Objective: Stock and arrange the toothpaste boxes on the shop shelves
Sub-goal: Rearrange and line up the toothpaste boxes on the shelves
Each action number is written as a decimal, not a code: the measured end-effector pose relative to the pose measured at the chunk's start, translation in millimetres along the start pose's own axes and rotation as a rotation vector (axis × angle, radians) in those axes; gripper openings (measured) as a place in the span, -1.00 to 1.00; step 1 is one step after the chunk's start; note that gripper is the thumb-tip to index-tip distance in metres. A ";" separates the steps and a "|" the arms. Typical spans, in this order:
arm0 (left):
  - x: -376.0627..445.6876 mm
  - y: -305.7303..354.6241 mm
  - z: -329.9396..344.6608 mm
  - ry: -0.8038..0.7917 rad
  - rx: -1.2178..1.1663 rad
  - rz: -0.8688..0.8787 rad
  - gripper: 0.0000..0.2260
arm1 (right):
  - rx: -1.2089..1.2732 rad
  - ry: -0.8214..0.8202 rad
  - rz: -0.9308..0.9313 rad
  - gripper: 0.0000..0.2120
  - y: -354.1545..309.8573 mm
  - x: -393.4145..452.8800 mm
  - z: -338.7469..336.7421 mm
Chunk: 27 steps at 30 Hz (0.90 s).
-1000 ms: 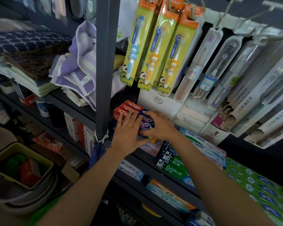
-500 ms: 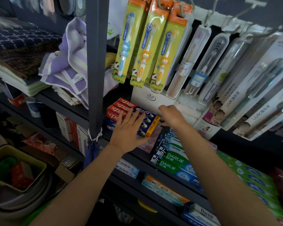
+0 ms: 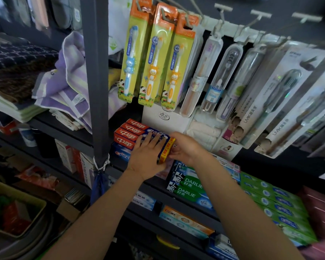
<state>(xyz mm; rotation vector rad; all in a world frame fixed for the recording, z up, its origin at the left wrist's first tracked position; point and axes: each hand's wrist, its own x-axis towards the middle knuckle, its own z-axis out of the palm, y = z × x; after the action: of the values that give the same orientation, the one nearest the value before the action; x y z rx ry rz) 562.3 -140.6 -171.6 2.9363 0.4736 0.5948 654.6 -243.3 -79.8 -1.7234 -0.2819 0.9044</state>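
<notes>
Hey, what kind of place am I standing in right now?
Most likely a small general shop: packaged toothbrushes hang on display hooks, toothpaste boxes lie stacked on a shelf, and folded towels fill the next bay.

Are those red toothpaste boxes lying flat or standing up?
Lying flat: the red toothpaste boxes sit side by side, long printed faces up, atop a blue box.

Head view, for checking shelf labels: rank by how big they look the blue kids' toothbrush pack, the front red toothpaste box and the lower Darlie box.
1. Blue kids' toothbrush pack.
2. and 3. Lower Darlie box and front red toothpaste box: unsure, hands cover the red one.
</notes>
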 end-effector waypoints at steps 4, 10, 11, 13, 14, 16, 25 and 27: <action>-0.2 0.0 1.5 0.023 -0.033 0.000 -0.25 | -0.033 -0.004 -0.039 -0.86 2.9 -1.2 -2.0; 5.7 11.2 -12.3 -0.094 -0.026 -0.036 -0.25 | -0.403 0.164 -0.370 -0.79 8.6 -21.0 -28.0; 6.7 17.9 -17.4 -0.083 -0.056 -0.038 -0.27 | -0.476 0.177 -0.463 -0.83 12.6 -25.8 -37.5; 2.4 38.0 -25.0 0.030 -0.203 0.002 -0.41 | -0.680 0.231 -0.612 -0.84 27.1 -33.4 -59.8; -3.7 49.7 -27.1 0.115 -0.305 0.028 -0.52 | -0.788 0.263 -0.659 -0.83 35.6 -36.4 -70.1; -21.9 73.3 -23.3 0.317 -0.463 0.012 -0.69 | -0.965 0.319 -0.680 -0.73 55.6 -40.0 -91.1; -58.0 122.1 8.9 0.114 -0.460 -0.183 -0.39 | -1.332 0.187 -0.356 -0.05 90.9 -49.2 -131.9; -57.4 124.3 10.9 0.068 -0.366 -0.160 -0.33 | -1.352 0.169 -0.341 -0.12 92.0 -50.0 -129.8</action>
<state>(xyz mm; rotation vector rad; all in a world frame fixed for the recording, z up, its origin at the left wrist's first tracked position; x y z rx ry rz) 551.2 -277.1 -181.8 2.5142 0.5360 0.6809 687.4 -399.1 -129.3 -2.7978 -1.2276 0.2274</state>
